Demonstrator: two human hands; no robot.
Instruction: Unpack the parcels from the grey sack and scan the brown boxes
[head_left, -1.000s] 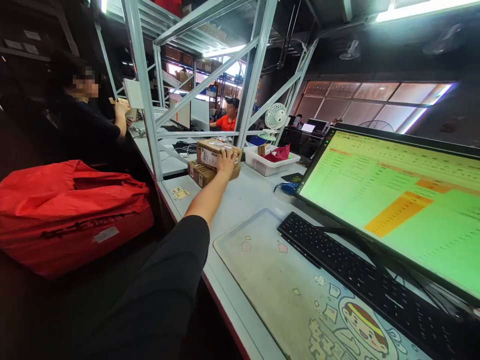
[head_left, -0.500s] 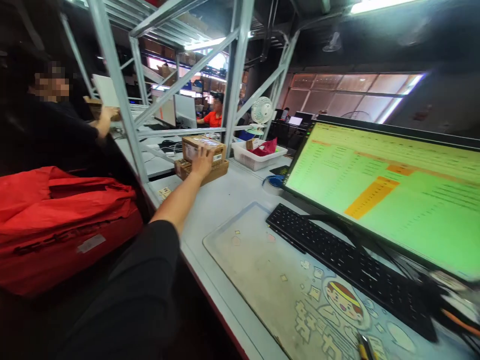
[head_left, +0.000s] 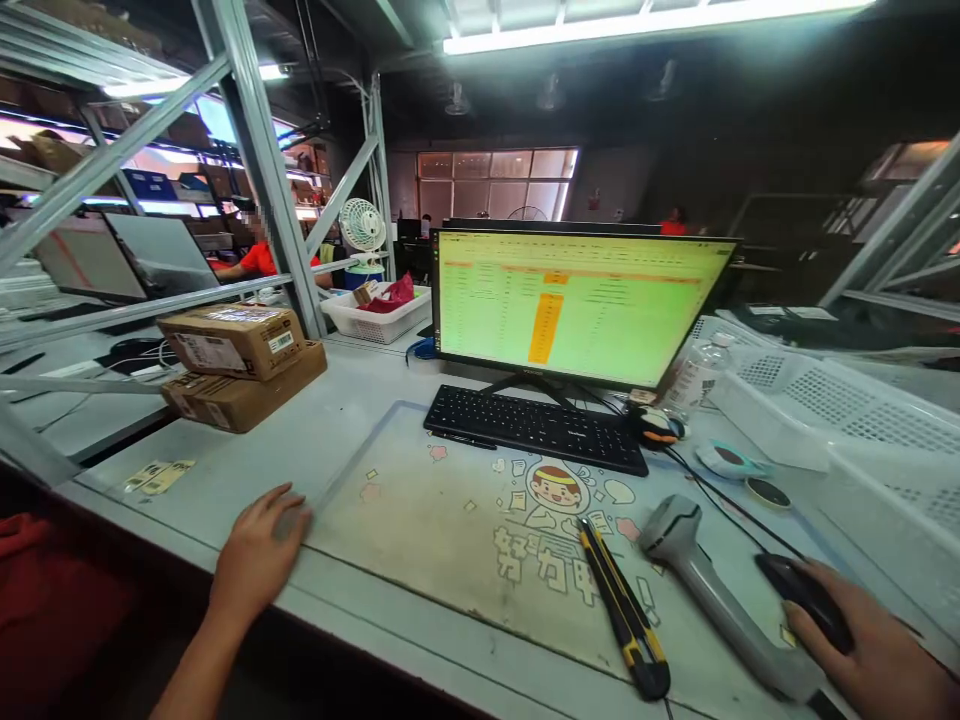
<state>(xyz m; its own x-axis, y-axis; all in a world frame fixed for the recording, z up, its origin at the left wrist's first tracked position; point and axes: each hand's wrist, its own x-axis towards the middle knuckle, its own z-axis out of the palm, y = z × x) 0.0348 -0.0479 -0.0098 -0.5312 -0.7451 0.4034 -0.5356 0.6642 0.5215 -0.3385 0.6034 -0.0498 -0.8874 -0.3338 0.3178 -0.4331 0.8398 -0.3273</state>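
Note:
My left hand rests flat on the grey desk near its front edge, fingers stretched out, holding nothing. Two stacked cardboard boxes stand apart from it at the back left. My right hand lies over a black mouse at the lower right, fingers curved around it. A grey barcode scanner lies just left of that hand, and a yellow-black utility knife lies on the printed desk mat.
A monitor with a green screen and a black keyboard stand mid-desk. White baskets sit at the right, another basket and a small fan behind. Metal rack posts rise at the left. A person in orange sits far back.
My left hand let go of the top box and drew back to the desk's front edge. The view swung right, bringing my right hand, mouse and scanner into sight.

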